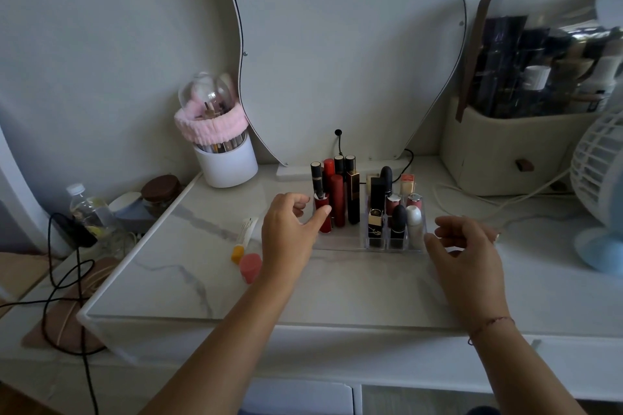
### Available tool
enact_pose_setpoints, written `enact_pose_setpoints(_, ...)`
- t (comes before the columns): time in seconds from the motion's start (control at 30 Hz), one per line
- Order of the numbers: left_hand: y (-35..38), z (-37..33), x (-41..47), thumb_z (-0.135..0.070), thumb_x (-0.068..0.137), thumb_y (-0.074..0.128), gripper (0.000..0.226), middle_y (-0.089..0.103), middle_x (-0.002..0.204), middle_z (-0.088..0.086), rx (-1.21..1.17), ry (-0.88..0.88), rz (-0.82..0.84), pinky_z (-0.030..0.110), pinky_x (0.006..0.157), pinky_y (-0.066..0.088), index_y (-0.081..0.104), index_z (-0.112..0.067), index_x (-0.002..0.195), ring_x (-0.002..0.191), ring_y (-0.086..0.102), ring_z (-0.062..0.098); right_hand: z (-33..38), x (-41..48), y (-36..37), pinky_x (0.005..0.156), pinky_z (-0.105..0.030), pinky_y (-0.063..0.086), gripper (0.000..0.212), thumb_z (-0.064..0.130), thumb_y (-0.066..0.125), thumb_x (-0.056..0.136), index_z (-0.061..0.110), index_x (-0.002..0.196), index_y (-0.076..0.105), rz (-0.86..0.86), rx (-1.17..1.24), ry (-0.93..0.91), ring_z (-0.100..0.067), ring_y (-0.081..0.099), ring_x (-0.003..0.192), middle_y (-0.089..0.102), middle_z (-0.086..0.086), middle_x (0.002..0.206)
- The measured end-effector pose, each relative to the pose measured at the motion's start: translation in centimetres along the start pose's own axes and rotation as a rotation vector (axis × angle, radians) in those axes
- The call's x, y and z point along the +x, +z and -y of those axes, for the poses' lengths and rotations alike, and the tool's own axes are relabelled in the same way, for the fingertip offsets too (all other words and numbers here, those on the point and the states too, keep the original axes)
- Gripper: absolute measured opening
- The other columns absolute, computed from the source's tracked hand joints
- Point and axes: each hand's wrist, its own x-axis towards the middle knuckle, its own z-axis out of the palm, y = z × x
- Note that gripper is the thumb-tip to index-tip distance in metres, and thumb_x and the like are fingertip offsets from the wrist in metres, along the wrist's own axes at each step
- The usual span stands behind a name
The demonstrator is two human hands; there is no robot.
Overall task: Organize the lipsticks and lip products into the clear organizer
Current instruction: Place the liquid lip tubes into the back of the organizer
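The clear organizer (340,243) stands in the middle of the tabletop (337,290), toward the back edge, just in front of the mirror (337,43). Its left section holds tall tubes standing upright: black ones, a tall red tube (337,199), a black and gold tube (353,197) and a short red tube (323,216) at the front left. Its right section is split into small cells that hold a gold and black lipstick (375,222), a black lipstick (398,219), a white stick (414,217) and pink-capped ones behind them.

The left hand (290,232) is at the organizer's left side with its fingers curled loosely and its thumb lying across the front of the short red tube; whether it actually grips anything cannot be told. The right hand (465,246) hovers at the organizer's right front corner, fingers relaxed and half curled, holding nothing, its thumb tip just beside the corner.

Left of the left hand, a white tube with a yellow cap (243,235) and a pink stick (251,267) lie on the tabletop outside the organizer. A white brush holder (229,165) wrapped in a pink headband (209,126) stands at the back left corner. A beige bag (499,151) with a clear top sits at the back right, and a white fan (598,175) is at the right edge.
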Motion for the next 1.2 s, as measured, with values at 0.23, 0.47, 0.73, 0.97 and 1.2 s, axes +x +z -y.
enact_pose_setpoints(0.23,-1.5,-0.1,-1.1,-0.03,0.077,0.072,0.024,0.064,0.09,-0.002,-0.037,0.052,-0.005,0.008,0.068,0.042,0.063,-0.014,0.093,0.08,0.058,0.007,-1.9,2.9,-4.7,0.094,-0.047,0.034,0.044,0.022,0.066,0.077,0.016,0.119,0.056,0.022,-0.629,0.14,-0.04,0.042,0.114,0.053,-0.018,0.123)
enact_pose_setpoints(0.47,-0.9,-0.9,-3.3,-0.026,0.081,0.069,0.017,0.064,0.088,-0.003,-0.098,0.117,0.105,0.003,0.068,0.041,0.064,-0.015,0.094,0.082,0.058,0.005,-2.3,3.3,-5.0,0.084,-0.045,0.046,0.024,0.025,0.059,0.083,0.013,0.102,0.065,0.03,-0.544,0.098,-0.038,0.056,0.095,0.067,-0.016,0.101)
enact_pose_setpoints(0.73,-1.3,-2.6,-4.7,-0.02,0.081,0.069,0.024,0.064,0.097,-0.003,-0.152,0.187,0.194,0.014,0.077,0.046,0.065,-0.016,0.104,0.088,0.057,0.002,0.5,1.2,-5.6,0.067,-0.025,0.052,0.02,0.032,0.064,0.081,0.027,0.101,0.063,-0.044,-0.069,0.002,-0.011,0.062,0.078,0.066,0.007,0.082)
enact_pose_setpoints(0.97,-0.5,-6.1,-6.9,-0.025,0.079,0.067,0.049,0.062,0.118,0.004,0.006,0.476,0.246,0.02,0.093,0.043,0.056,-0.012,0.125,0.109,0.056,0.016,4.9,-3.5,-3.4,0.066,-0.006,0.048,0.024,0.025,0.067,0.076,0.039,0.095,0.061,0.22,0.023,-0.182,0.002,0.061,0.077,0.066,0.014,0.08)
enact_pose_setpoints(1.2,-0.2,-5.1,-7.3,-0.02,0.079,0.07,0.03,0.067,0.098,0.002,0.064,0.596,0.159,0.03,0.08,0.049,0.066,-0.013,0.108,0.091,0.06,0.018,5.5,-4.2,-1.9,0.065,-0.01,0.048,0.019,0.027,0.07,0.073,0.04,0.084,0.063,0.235,0.106,-0.214,-0.004,0.063,0.073,0.068,0.009,0.074)
